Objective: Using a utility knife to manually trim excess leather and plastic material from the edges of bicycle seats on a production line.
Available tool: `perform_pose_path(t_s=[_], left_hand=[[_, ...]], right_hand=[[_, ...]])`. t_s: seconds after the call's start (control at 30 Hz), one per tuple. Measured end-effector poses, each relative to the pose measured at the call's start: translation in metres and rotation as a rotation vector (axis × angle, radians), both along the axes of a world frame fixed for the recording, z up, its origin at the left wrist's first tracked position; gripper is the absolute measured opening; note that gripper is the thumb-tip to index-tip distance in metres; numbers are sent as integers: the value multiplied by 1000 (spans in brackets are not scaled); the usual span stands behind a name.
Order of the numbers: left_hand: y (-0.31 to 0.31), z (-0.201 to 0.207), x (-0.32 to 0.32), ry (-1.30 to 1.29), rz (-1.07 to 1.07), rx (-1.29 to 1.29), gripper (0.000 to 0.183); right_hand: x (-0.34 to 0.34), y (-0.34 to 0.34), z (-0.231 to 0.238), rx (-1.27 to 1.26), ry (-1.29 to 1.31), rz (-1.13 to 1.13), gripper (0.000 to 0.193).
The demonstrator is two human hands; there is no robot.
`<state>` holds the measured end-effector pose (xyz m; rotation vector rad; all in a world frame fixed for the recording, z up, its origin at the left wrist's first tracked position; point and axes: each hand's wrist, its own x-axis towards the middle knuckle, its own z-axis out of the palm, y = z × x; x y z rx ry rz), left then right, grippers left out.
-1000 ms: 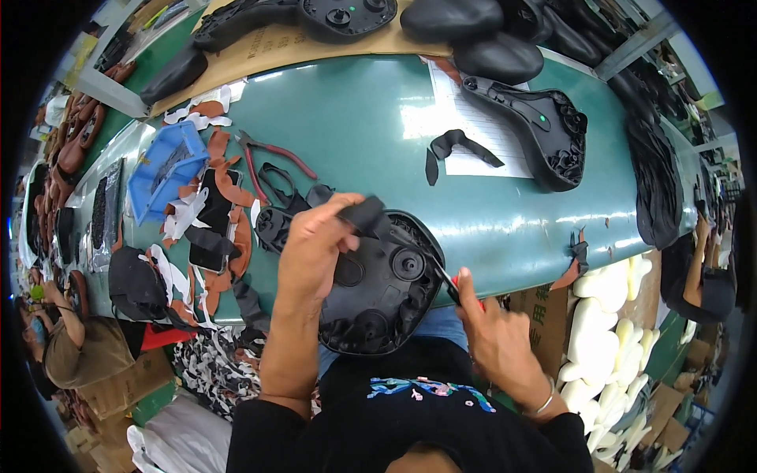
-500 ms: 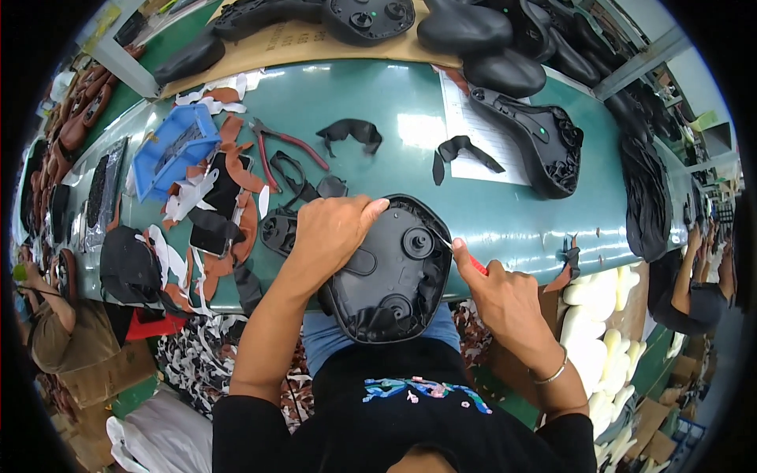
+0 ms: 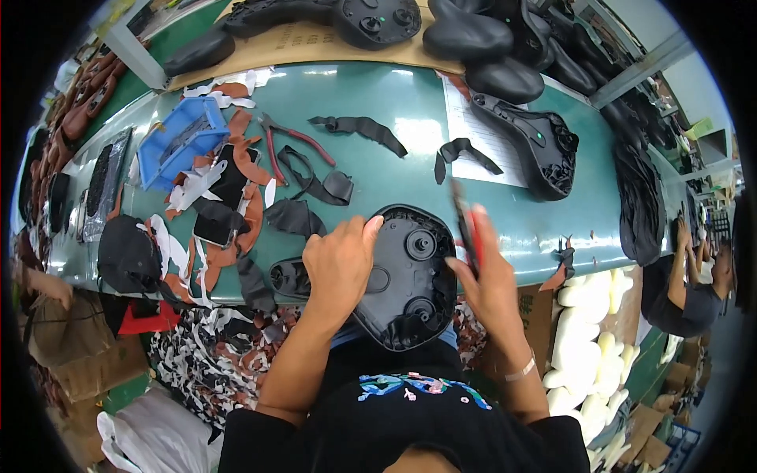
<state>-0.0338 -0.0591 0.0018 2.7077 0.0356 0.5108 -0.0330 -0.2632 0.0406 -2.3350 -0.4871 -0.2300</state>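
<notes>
A black bike saddle (image 3: 386,260) lies underside up at the table's front edge, its wide end hanging over my lap. Folded cover material and two round fittings show inside its rim. My left hand (image 3: 339,260) is closed over its left middle part, thumb along the upper edge. Just off the saddle's right rim, my right hand (image 3: 490,276) is closed round a red-handled knife (image 3: 475,236), smeared by motion, its dark tip pointing away from me. Black trimmed strips (image 3: 363,130) lie beyond the saddle.
Red-handled nippers (image 3: 303,138) and a blue bin (image 3: 177,138) lie at the left among brown, white and black scraps (image 3: 236,169). Another upturned saddle (image 3: 536,146) rests on a paper sheet (image 3: 489,169) at right. Pale foam pieces (image 3: 587,339) stand below. Co-workers sit at both sides.
My right hand has lifted the knife off the saddle's rim, its tip swinging away from me. The saddle has shifted slightly right. A far black strip now lies stretched out.
</notes>
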Motion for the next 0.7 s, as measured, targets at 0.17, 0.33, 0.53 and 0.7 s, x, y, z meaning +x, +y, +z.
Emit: perform_pose_path(t_s=[0.17, 0.33, 0.53, 0.7], left_hand=[[4, -1, 1, 172, 136, -60, 30], [-18, 23, 23, -152, -246, -130, 20], [-27, 5, 39, -96, -525, -85, 8], [-28, 9, 41, -69, -527, -191, 20]], right_hand=[[23, -20, -11, 391, 490, -35, 52], [15, -11, -5, 523, 536, -135, 49], [11, -37, -15, 60, -13, 51, 53], [6, -39, 7, -411, 23, 100, 48]])
